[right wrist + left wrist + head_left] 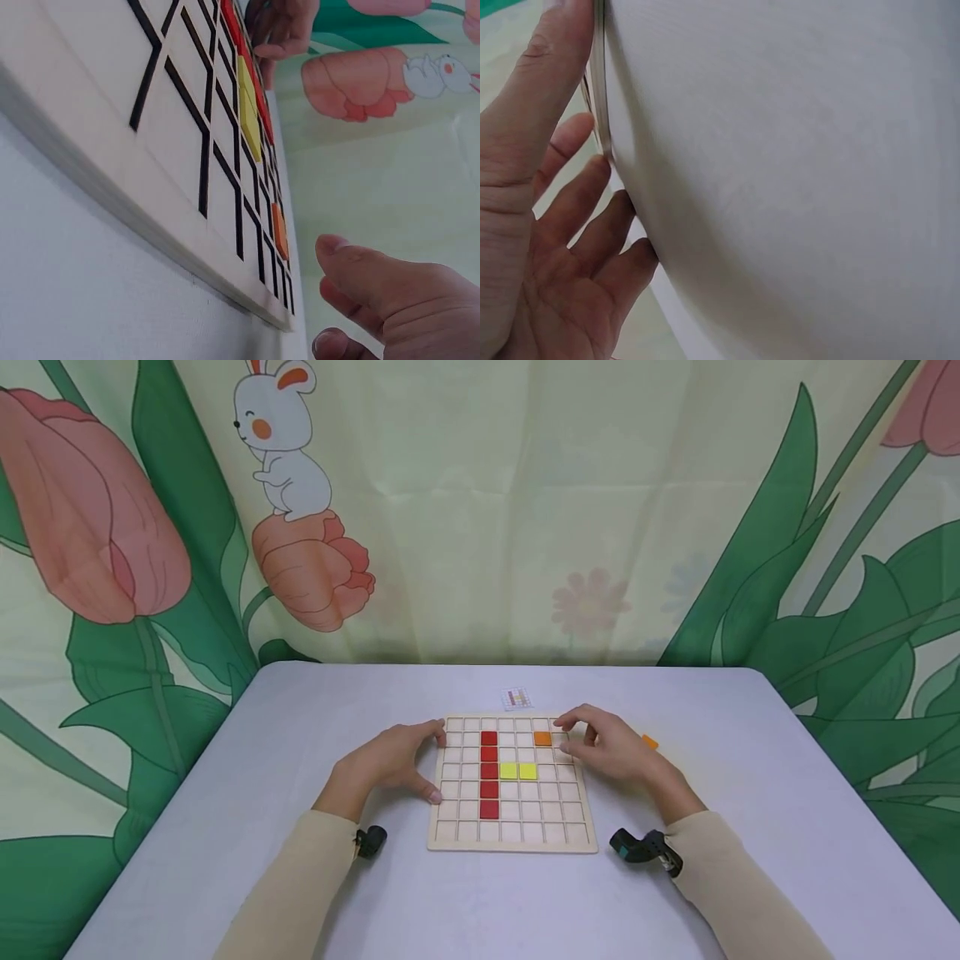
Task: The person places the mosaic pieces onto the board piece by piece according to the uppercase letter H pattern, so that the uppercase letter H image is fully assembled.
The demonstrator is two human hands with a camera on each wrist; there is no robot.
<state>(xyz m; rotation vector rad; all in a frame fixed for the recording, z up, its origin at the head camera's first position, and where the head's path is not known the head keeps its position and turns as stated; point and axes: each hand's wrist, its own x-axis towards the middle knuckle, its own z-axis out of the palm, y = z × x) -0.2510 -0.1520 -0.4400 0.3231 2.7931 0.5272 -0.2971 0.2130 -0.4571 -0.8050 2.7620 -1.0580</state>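
A wooden grid board [512, 846] lies flat on the table, with a column of several red tiles [489, 771], two yellow tiles [517, 771] to the right of that column and one orange tile [542, 739] near the upper right. My left hand [390, 760] rests against the board's left edge, thumb and fingers spread along it. Over the upper right edge hovers my right hand [611, 747], fingers loosely bent, nothing between thumb and fingertips. In the right wrist view that hand's thumb [360, 259] is beside the board's far corner.
A small printed card [516, 698] with a coloured grid pattern lies behind the board. Past my right hand, another orange piece [649, 742] shows on the white tabletop [315, 693]. A patterned cloth with tulips and a rabbit [288, 460] hangs behind the table.
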